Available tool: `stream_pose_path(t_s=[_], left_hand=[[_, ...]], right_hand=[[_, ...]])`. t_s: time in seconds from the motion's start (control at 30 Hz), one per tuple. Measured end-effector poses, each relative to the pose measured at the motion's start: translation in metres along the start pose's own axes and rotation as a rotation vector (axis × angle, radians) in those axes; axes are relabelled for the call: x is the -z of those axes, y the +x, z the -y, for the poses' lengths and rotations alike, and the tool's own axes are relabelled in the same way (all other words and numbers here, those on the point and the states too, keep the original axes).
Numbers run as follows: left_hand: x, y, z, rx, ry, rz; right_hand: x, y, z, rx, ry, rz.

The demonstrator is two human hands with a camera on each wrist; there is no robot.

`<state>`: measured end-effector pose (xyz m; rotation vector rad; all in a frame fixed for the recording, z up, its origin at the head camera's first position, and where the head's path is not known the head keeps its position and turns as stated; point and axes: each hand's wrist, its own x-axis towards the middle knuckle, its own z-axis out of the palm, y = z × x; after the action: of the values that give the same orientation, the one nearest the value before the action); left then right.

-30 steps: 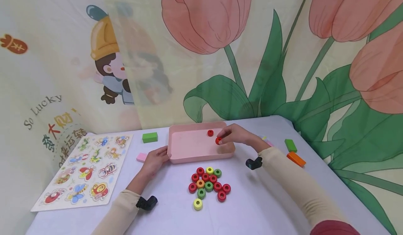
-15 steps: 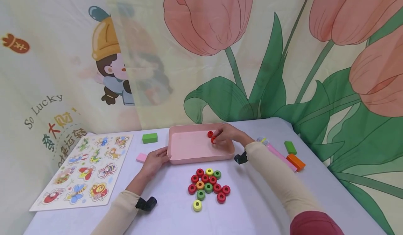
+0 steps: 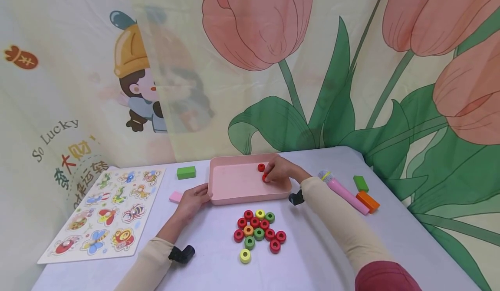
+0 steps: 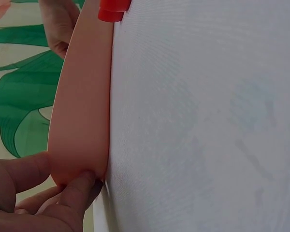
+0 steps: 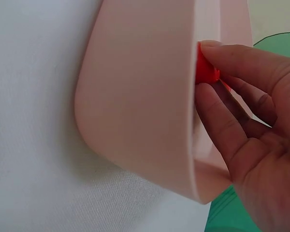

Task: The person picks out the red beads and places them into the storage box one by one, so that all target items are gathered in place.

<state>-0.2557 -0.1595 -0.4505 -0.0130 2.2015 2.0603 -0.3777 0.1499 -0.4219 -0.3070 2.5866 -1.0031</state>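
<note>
My right hand (image 3: 282, 169) is inside the pink tray (image 3: 234, 182), its fingers (image 5: 232, 58) pinching a red ring (image 3: 265, 177) low over the tray floor, just in front of a second red ring (image 3: 261, 167) that already lies there near the far wall. My left hand (image 3: 192, 199) holds the tray's near left corner, thumb and fingers (image 4: 79, 191) curled against the rim. The tray sits mid-surface (image 3: 312, 247), and a cluster of red, green, yellow and orange rings (image 3: 258, 230) lies just in front of it, with one yellow ring (image 3: 245, 255) a little apart at the near edge. A pink toy microphone (image 3: 341, 191) rests beside my right forearm, an animal puzzle board (image 3: 105, 208) off to the left.
</note>
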Motion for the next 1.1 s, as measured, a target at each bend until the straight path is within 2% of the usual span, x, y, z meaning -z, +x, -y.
stream_pose_path(t_s=[0.37, 0.53, 0.67, 0.8, 0.9, 1.1], left_hand=[[-0.001, -0.001, 0.004, 0.018, 0.01, -0.008], [-0.003, -0.003, 0.007, 0.016, -0.006, -0.01], [-0.005, -0.004, 0.009, -0.006, -0.025, -0.01], [-0.004, -0.003, 0.006, -0.01, 0.008, -0.02], [-0.003, -0.001, 0.003, -0.007, 0.022, -0.016], [-0.002, 0.0, 0.0, 0.006, 0.014, -0.018]], right_hand=[[-0.003, -0.007, 0.001, 0.016, -0.01, 0.015], [0.002, -0.021, 0.0, 0.059, 0.025, -0.012], [0.008, -0.043, -0.003, 0.151, 0.1, -0.027], [0.009, -0.074, -0.005, 0.225, 0.162, -0.02], [0.006, -0.098, -0.007, 0.256, 0.2, 0.01], [-0.011, -0.132, -0.021, 0.303, 0.24, 0.096]])
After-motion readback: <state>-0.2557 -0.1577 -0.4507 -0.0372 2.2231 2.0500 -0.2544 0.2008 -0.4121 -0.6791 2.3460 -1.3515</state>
